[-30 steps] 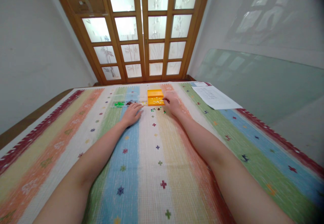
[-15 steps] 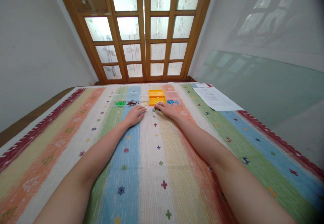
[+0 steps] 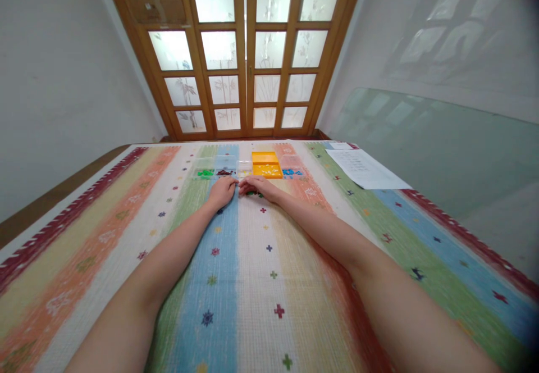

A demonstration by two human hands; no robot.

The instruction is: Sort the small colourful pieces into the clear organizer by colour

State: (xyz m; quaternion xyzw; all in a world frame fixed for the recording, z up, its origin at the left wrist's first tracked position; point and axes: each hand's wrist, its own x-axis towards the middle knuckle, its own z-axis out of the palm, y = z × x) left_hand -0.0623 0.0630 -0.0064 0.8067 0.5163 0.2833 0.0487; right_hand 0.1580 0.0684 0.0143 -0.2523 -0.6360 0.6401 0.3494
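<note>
My left hand (image 3: 223,191) rests on the striped cloth with its fingers curled and thumb and forefinger closed towards the right. My right hand (image 3: 257,186) is bent inward, fingers curved and held together, its tips almost meeting those of the left. Whatever sits between the fingertips is too small to make out. Just past the hands stands an open yellow box (image 3: 266,157) with pale small pieces in it. Clear boxes flank it, with green pieces (image 3: 205,173), dark red pieces (image 3: 225,172) and blue pieces (image 3: 291,172).
The striped tablecloth (image 3: 256,283) covers the table and bears printed crosses and stars. Printed paper sheets (image 3: 366,168) lie at the right far side. A greenish glass panel (image 3: 442,148) leans along the right wall; wooden glazed doors (image 3: 246,81) stand behind the table.
My right hand has moved left from in front of the yellow box towards my left hand. The left fingers have drawn in, and both hands' tips now nearly meet. The view has shifted slightly.
</note>
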